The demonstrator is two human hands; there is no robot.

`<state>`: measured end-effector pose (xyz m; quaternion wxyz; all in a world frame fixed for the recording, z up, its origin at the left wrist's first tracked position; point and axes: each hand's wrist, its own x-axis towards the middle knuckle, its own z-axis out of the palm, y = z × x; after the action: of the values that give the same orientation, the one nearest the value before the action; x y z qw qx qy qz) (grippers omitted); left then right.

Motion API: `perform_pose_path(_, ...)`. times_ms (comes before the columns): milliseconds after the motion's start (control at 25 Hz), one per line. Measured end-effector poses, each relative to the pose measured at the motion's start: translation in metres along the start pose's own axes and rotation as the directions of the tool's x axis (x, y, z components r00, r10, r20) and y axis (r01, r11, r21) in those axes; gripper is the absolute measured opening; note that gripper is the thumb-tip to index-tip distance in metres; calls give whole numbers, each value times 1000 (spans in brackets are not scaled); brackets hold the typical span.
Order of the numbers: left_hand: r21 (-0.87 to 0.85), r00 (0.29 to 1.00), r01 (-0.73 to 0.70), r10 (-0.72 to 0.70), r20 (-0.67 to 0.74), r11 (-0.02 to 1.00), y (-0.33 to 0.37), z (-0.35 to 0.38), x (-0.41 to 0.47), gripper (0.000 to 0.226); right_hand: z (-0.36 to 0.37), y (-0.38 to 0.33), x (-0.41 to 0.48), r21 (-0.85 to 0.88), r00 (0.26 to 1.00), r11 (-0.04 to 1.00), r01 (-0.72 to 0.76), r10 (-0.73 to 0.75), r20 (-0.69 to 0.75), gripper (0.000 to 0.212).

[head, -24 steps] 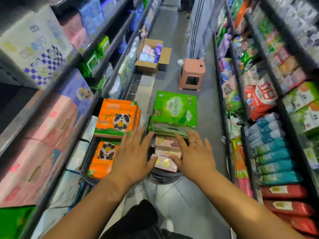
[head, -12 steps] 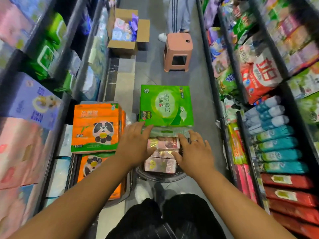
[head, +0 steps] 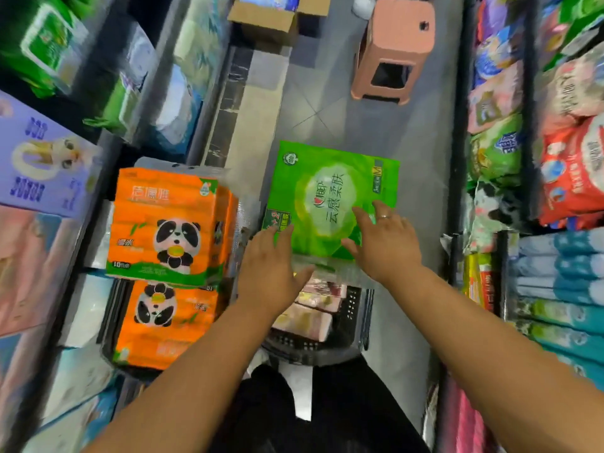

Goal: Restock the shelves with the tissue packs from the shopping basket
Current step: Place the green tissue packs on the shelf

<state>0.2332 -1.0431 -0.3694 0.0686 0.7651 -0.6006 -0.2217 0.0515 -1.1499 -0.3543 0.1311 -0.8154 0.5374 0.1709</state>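
A large green tissue pack lies on top of a dark shopping basket in the aisle. Several pink tissue packs fill the basket under it. My left hand rests with straight fingers at the green pack's near left corner. My right hand, with a ring on one finger, lies flat on the pack's near right part. A second basket to the left holds orange panda tissue packs, one stacked above another.
Shelves full of tissue and paper goods line both sides of the narrow aisle. A pink plastic stool and an open cardboard box stand on the floor ahead. My dark trousers show below.
Both hands have moved forward off the pink packs onto the green pack. The camera has tilted further down and come closer to the baskets.
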Motion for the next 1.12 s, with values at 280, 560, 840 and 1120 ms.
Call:
perform_pose_path(280,-393,849,528,-481,220,753,19,84,62,84,17,51,144,-94,981,978,186,-180,67,91)
perform_pose_path(560,-735,535,664,-773,341,135,69,145,80,101,56,66,227,-78,953,953,293,-283,110,123)
perform_pose_path(840,-750,609,571,-785,113,335,69,166,92,101,78,76,202,-2,981,981,192,-192,-22,127)
perform_pose_path(1120,-708,826,426,-562,50,564,-18,144,83,108,127,116,152,578,991,808,-113,48,127,113)
